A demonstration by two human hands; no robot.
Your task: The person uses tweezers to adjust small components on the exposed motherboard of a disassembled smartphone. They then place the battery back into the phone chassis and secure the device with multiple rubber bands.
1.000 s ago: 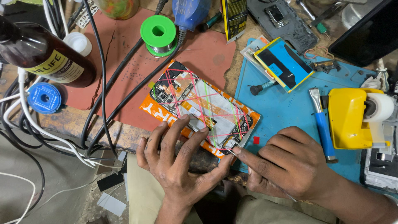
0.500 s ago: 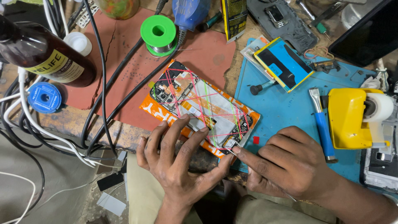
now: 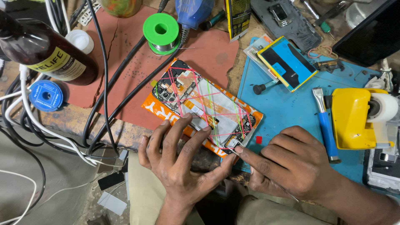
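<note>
Nearest: two hands. Left hand (image 3: 179, 164) spread flat, three fingers pressing one opened phone (image 3: 204, 108) wrapped in pink and green rubber bands, on one orange card (image 3: 160, 111) at bench edge. Right hand (image 3: 291, 164) curled, pinching one thin metal tool (image 3: 234, 152) at phone's corner. Beyond: one yellow tape dispenser (image 3: 354, 118), one green solder spool (image 3: 161, 32).

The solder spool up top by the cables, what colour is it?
The solder spool is bright green, with grey wire wound round it. The head view shows it.

Glossy brown glass bottle (image 3: 39, 50), matt blue rubbery mat (image 3: 291, 108), shiny yellow plastic tape dispenser (image 3: 352, 116), rough worn wooden bench (image 3: 83, 121).
</note>
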